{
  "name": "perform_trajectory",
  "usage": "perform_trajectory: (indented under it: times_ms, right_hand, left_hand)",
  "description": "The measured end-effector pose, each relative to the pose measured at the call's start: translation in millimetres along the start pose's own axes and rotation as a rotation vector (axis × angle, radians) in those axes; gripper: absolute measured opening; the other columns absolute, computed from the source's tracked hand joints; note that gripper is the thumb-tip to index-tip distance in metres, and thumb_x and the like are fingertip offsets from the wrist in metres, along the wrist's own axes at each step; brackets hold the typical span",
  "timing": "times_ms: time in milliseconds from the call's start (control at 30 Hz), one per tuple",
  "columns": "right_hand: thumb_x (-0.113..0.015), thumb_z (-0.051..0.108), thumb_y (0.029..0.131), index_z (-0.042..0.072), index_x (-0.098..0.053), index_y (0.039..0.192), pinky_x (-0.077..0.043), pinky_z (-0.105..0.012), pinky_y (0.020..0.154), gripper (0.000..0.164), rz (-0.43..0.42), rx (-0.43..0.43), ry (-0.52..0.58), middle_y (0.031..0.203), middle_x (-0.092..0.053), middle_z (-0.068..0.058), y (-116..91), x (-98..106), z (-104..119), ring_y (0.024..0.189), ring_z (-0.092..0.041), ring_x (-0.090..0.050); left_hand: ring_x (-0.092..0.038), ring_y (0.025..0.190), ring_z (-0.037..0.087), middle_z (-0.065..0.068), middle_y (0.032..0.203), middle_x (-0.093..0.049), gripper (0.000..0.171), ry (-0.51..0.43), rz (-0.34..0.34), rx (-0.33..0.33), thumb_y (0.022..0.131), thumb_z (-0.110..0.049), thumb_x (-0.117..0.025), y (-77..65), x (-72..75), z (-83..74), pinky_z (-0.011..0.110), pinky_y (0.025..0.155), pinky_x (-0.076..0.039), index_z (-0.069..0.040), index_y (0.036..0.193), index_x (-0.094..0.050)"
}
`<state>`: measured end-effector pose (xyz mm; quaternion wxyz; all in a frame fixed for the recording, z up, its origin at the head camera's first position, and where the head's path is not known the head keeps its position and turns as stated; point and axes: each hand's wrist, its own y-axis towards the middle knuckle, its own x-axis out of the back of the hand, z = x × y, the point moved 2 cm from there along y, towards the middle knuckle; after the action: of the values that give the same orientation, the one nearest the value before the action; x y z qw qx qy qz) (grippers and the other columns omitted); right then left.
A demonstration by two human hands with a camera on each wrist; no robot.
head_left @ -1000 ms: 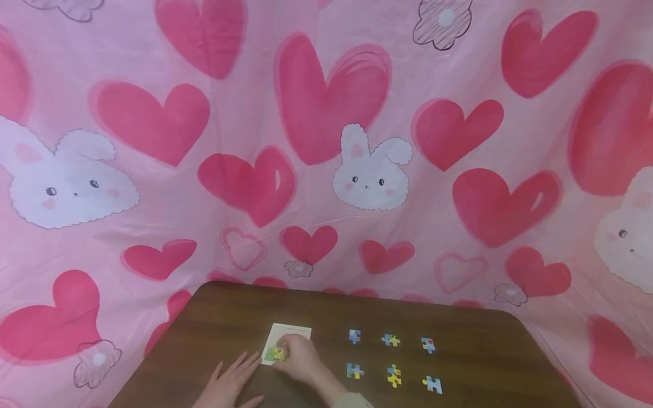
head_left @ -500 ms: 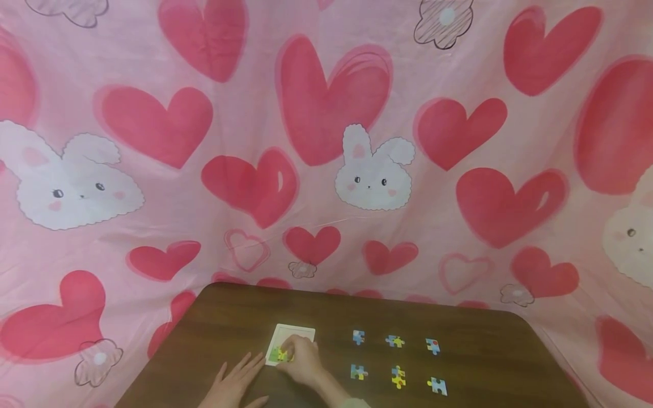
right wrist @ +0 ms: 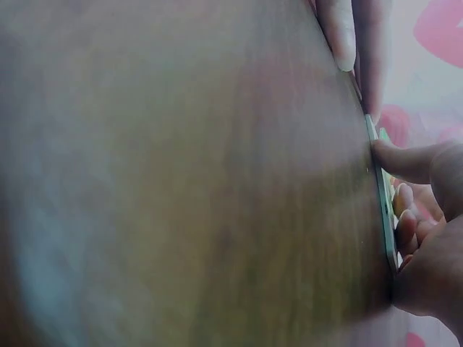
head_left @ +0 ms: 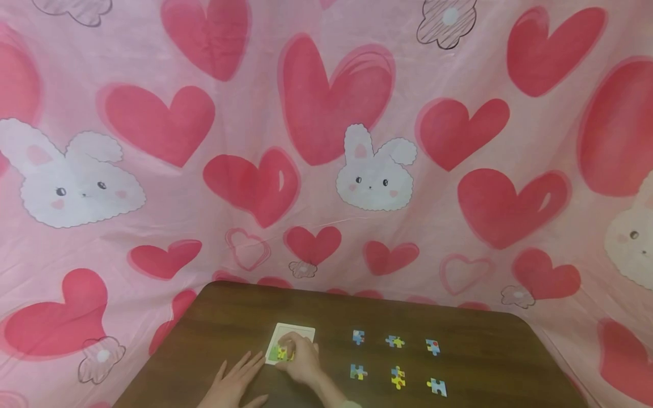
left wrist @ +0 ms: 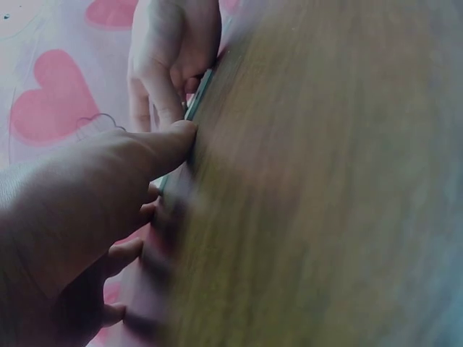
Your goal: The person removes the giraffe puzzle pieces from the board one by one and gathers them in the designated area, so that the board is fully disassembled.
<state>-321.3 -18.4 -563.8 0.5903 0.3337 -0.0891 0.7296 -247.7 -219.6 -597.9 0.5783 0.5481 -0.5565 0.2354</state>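
Note:
A small white-rimmed puzzle tray (head_left: pixel 297 327) lies on the brown table. My right hand (head_left: pixel 304 362) is over its right side, fingers curled down and pinching a green-and-yellow jigsaw piece (head_left: pixel 282 354) at the tray's near left corner. That hand hides much of the tray. In the right wrist view a green edge stands up just above the tray's rim (right wrist: pixel 383 202), beside the thumb. My left hand (head_left: pixel 236 381) rests on the table with fingers spread and straight, its fingertips right at the tray's left edge. The left wrist view shows its thumb (left wrist: pixel 177 141) near the tray's side.
Several loose jigsaw pieces lie in two rows right of the tray, among them a blue one (head_left: pixel 359 338), a yellow one (head_left: pixel 398 378) and a light blue one (head_left: pixel 437 387). Behind the table (head_left: pixel 234 306) hangs a pink cloth (head_left: pixel 316 198) with hearts and rabbits.
The head view has shifted slightly, moving the whole scene a little right. My right hand stays at the tray's near left corner with only slight finger movement; the left hand keeps its place.

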Motion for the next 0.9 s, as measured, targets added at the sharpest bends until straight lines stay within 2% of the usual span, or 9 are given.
perform_trajectory:
  times_ms: [200,433,567,667,800,900]
  right_hand:
    - [-0.098,0.007,0.074,0.018,-0.076,0.109,-0.041,-0.044,0.096,0.043,-0.026,0.028,0.028,0.079,-0.066,0.004,0,-2,-2,0.082,-0.005,-0.058]
    - [-0.097,0.007,0.072,0.023,-0.077,0.108,-0.037,-0.032,0.090,0.045,-0.031,0.033,0.075,0.104,-0.072,0.002,-1,-1,-5,0.096,-0.012,-0.066]
    - [-0.096,0.006,0.072,0.022,-0.078,0.109,-0.035,-0.029,0.088,0.044,-0.032,0.042,0.119,0.104,-0.076,0.001,-2,0,-6,0.088,-0.009,-0.063]
    - [-0.096,0.006,0.073,0.021,-0.079,0.109,-0.035,-0.029,0.087,0.042,-0.031,0.042,0.136,0.102,-0.079,0.001,-3,1,-6,0.085,-0.005,-0.061]
    - [-0.097,0.008,0.072,0.020,-0.079,0.108,-0.036,-0.029,0.087,0.042,-0.035,0.050,0.111,0.101,-0.078,0.001,-4,1,-4,0.089,-0.008,-0.064]
    - [-0.098,0.009,0.072,0.019,-0.079,0.108,-0.036,-0.029,0.086,0.042,-0.043,0.061,0.081,0.101,-0.078,0.000,-5,2,-1,0.092,-0.012,-0.066]
  left_hand:
    - [-0.063,0.143,0.038,0.001,0.156,-0.068,0.082,-0.033,0.002,0.020,0.090,-0.070,-0.078,0.4,-0.5,0.6,0.084,0.109,-0.044,-0.017,0.152,-0.066]
    - [-0.063,0.143,0.040,0.002,0.155,-0.068,0.081,-0.050,-0.014,0.018,0.090,-0.065,-0.080,-1.4,2.7,-4.3,0.085,0.109,-0.042,-0.015,0.152,-0.066]
    - [-0.062,0.145,0.040,0.001,0.157,-0.068,0.081,-0.056,-0.004,0.042,0.089,-0.063,-0.081,-2.0,3.2,-6.9,0.086,0.111,-0.040,-0.015,0.152,-0.066]
    - [-0.062,0.145,0.038,0.000,0.156,-0.068,0.079,-0.054,-0.041,0.047,0.087,-0.061,-0.083,-2.7,1.3,-7.9,0.085,0.110,-0.040,-0.016,0.151,-0.067]
    - [-0.063,0.143,0.035,-0.004,0.153,-0.070,0.077,-0.045,-0.118,0.041,0.084,-0.059,-0.086,-3.3,-3.7,-7.9,0.083,0.108,-0.041,-0.018,0.148,-0.070]
    - [-0.062,0.143,0.033,-0.005,0.152,-0.071,0.077,-0.049,-0.147,0.044,0.083,-0.058,-0.087,-2.8,-7.5,-7.4,0.082,0.108,-0.041,-0.019,0.147,-0.070]
